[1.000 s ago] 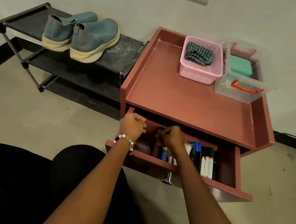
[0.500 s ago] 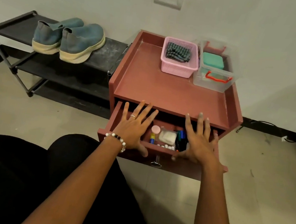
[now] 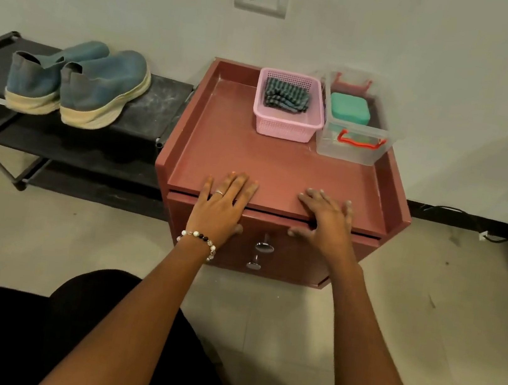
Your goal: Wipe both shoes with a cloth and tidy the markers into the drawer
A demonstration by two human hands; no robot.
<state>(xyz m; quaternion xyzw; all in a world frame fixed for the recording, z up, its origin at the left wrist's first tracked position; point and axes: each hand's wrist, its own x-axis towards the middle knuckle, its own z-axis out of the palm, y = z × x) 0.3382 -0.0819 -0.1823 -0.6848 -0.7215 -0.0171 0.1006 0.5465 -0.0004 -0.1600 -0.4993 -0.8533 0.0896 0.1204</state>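
**A:** What are the hands doing?

**B:** Both lie flat with fingers straight and spread, holding nothing. The left hand point(image 3: 223, 202), with a ring and a beaded bracelet point(image 3: 198, 239), and the right hand point(image 3: 324, 217) rest over the front edge of a reddish-brown cabinet point(image 3: 276, 166), fingertips on its smooth tabletop, palms against the top drawer point(image 3: 274, 225).

**A:** And the drawer?

**B:** Pushed in. Half a second ago it stood open with markers showing inside; now they are hidden. Two round metal knobs point(image 3: 264, 247) sit on the front between the wrists.

**A:** What else is there?

**B:** At the back of the tabletop, a pink lattice plastic basket point(image 3: 285, 127) holds a ridged grey cloth point(image 3: 287, 95). Just beside it a clear plastic box point(image 3: 351, 147) holds a teal case point(image 3: 349, 107). To the left, two blue knit shoes point(image 3: 97, 86) with thick cream soles stand side by side on a black rack point(image 3: 160, 102).
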